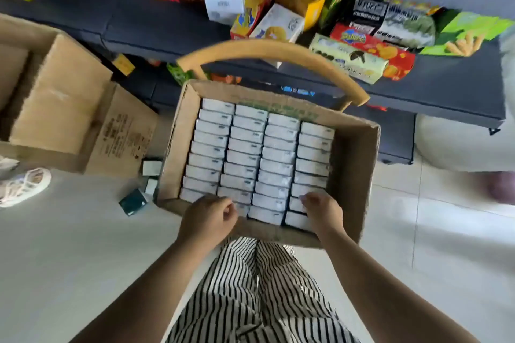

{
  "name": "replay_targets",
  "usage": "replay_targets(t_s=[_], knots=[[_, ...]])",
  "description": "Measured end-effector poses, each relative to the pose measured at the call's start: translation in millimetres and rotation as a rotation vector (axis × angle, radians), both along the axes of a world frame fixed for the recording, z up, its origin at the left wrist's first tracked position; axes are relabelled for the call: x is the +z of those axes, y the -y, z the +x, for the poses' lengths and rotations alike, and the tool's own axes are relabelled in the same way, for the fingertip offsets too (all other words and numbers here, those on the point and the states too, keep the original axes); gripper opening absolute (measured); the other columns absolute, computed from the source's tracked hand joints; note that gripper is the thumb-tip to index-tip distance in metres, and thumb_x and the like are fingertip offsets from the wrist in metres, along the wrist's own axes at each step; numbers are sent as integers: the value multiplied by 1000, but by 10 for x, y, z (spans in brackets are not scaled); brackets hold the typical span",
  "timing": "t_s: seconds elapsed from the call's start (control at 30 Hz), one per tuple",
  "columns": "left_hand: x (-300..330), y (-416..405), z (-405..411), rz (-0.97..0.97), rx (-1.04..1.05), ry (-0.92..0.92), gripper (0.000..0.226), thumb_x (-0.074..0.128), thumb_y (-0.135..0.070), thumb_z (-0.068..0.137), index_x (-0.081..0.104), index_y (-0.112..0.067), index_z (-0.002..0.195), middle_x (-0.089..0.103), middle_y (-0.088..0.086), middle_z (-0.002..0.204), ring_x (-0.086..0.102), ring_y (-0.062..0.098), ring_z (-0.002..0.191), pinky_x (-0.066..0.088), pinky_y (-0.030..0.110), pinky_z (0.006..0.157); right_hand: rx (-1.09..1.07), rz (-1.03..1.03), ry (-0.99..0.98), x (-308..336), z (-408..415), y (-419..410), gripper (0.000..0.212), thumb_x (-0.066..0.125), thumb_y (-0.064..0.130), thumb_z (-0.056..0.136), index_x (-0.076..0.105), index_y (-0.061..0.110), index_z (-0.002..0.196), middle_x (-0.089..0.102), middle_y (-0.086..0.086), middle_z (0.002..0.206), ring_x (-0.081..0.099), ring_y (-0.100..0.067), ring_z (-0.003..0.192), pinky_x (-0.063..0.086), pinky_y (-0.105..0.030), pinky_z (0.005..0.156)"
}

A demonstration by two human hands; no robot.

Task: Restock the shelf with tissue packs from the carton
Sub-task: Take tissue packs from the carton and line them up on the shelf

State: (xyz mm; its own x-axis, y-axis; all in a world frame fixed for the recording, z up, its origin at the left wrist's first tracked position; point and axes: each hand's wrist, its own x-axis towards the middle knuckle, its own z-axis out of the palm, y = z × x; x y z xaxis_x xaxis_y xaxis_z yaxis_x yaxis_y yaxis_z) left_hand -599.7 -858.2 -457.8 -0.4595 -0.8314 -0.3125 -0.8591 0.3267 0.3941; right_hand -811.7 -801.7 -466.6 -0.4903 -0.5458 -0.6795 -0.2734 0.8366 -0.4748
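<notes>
An open brown carton (359,164) stands on the floor in front of me, filled with white tissue packs (245,147) in four tight columns. My left hand (207,217) is at the carton's near edge with its fingers curled down onto a pack at the front of the left columns. My right hand (323,213) curls its fingers round a pack at the front of the right column. The dark shelf (446,86) lies just beyond the carton. How firmly either hand grips is partly hidden by the knuckles.
Snack boxes (362,50) crowd the shelf. The carton's far flap (278,49) arches up towards it. More cartons (61,97) sit at the left, with loose small packs (133,202) and a shoe (25,185) on the pale floor. My striped trousers (250,301) are below.
</notes>
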Motion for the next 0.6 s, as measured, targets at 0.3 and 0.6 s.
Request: replay_targets(t_s=[0.3, 0.6], knots=[[-559, -331, -21, -4, 27, 13, 37, 47, -34, 82, 57, -16, 51, 52, -3, 42, 48, 15, 36, 23, 15, 46, 196, 349, -12, -658, -116, -279, 31, 55, 23, 89, 62, 3, 112, 61, -15, 111, 56, -31, 106, 39, -28, 79], [-679, -382, -7, -86, 62, -9, 41, 46, -35, 83, 50, -16, 48, 47, -4, 41, 45, 15, 38, 22, 19, 52, 330, 351, -47, -777, -259, -304, 31, 57, 21, 91, 63, 10, 120, 48, -16, 132, 50, -31, 116, 40, -28, 95]])
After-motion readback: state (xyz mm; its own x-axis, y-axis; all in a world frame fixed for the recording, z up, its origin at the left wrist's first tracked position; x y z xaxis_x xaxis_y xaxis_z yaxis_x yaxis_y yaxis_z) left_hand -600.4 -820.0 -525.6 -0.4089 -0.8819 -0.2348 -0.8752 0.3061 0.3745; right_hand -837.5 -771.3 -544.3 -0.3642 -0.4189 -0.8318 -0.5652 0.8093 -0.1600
